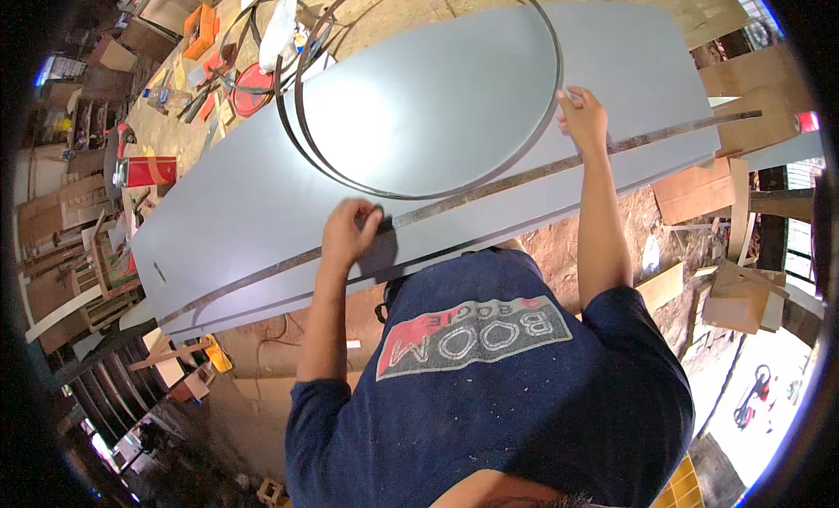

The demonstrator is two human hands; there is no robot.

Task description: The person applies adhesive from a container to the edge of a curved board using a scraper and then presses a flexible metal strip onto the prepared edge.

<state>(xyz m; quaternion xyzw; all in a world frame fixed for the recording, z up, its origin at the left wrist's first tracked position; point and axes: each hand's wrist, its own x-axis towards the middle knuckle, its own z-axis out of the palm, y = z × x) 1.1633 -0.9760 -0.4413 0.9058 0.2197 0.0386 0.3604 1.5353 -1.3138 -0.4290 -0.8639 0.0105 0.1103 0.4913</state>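
A long grey panel [472,89] lies across the workbench in front of me. Along its near side runs a narrow, dark, mottled strip [489,190]. My left hand [350,231] is closed in a pinch over this strip, on a small black object [384,222] whose kind I cannot make out. My right hand [584,121] is raised over the panel, beyond the strip. Its thumb and fingers close at the right rim of a large loop of thin dark band [308,141], which rests on the panel and rises toward the far edge.
On the bench [197,76] at the far left are an orange bin [201,31], a red lid [253,89], a plastic bottle [168,97] and a white bag [279,32]. A red can [146,171] stands beyond the panel's left end. Board offcuts [743,298] lie at right.
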